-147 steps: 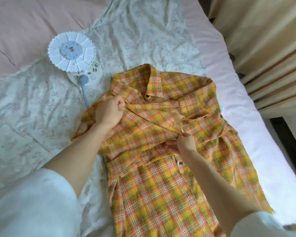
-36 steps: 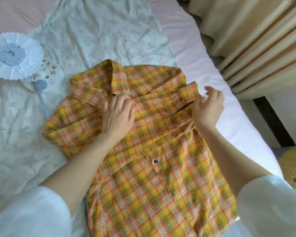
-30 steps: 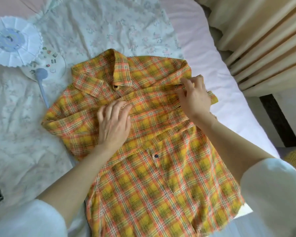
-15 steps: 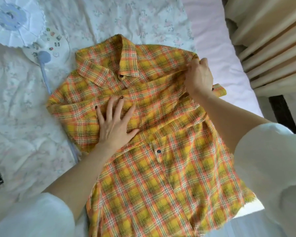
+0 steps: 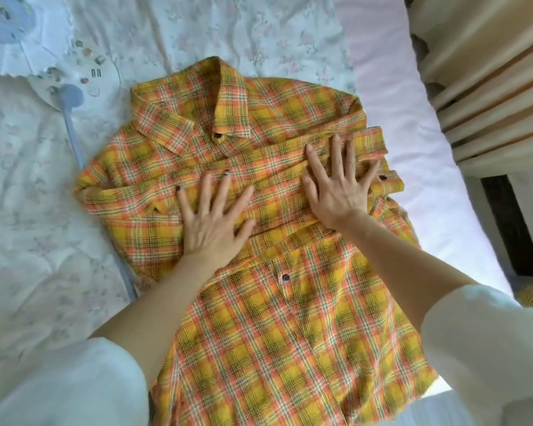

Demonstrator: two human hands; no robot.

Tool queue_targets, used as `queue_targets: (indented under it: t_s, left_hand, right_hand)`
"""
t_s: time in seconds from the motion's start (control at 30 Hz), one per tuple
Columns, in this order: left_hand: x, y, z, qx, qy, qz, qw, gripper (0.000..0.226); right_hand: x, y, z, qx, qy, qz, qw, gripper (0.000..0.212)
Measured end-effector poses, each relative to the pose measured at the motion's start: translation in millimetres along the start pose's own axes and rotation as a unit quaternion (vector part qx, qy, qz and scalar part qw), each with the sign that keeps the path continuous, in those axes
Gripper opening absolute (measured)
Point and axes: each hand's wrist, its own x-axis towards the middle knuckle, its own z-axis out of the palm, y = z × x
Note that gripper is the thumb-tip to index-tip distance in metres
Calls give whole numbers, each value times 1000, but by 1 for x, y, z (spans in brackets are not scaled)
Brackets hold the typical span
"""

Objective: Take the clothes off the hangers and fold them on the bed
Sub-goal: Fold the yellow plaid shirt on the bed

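We see the plaid shirt (image 5: pixel 290 318) lying face up on the bed (image 5: pixel 391 96), collar toward the far side, hem toward us. It's yellow-orange check, buttoned at the collar, and another dark button shows lower on the placket. Both sleeves are folded across the chest: one band runs from the shirt's left edge to the right, and its cuff sticks out past the right edge of the shirt body, over the pale pink sheet.

Our left hand (image 5: pixel 213 222) is flat on the folded sleeve around mid-chest, fingers straight and spread, palm down, pressing on the cloth. Our right hand (image 5: pixel 339 189) is likewise flat, fingers fanned out, pressing the sleeve band just beside the cuff end. Neither hand is pinching or gripping anything. The two hands are near each other but not touching. White sleeves cover both upper arms.

The shirt rests partly on a floral quilt (image 5: pixel 197 29) and partly on the plain pink sheet at the right. At the top left, a small white fan (image 5: pixel 22 35) lies on the quilt, with its round base and a blue-grey cord (image 5: pixel 74 127) running down just beside the shirt's left edge. Cream curtains (image 5: pixel 490 87) hang at the right of the bed.
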Motion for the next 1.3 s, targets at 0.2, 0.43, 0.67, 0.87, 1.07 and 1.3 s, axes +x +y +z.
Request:
queue_targets:
  t_s: [0.2, 0.43, 0.67, 0.87, 1.07, 1.3]
  left_hand:
    - [-19, -47, 11, 18, -37, -135, 990, 64]
    - [-28, -61, 2, 0, -59, -203, 977, 58]
    - [-31, -79, 0, -49, -39, -254, 965, 79]
    - [-14, -86, -12, -46, 187, -247, 950, 41]
    - [-14, -101, -15, -64, 184, -274, 942, 21]
    - [-24, -114, -27, -64, 182, -337, 922, 15]
  right_hand:
    - [4, 34, 6, 23, -90, 23, 995, 57]
    - [15, 8, -15, -10, 2, 2, 1000, 58]
    - [33, -5, -20, -29, -17, -98, 995, 57]
    - [43, 17, -36, 46, 134, -104, 984, 47]
    - [45, 25, -36, 28, 107, 3, 994, 32]
    - [54, 13, -54, 33, 150, 3, 988, 25]
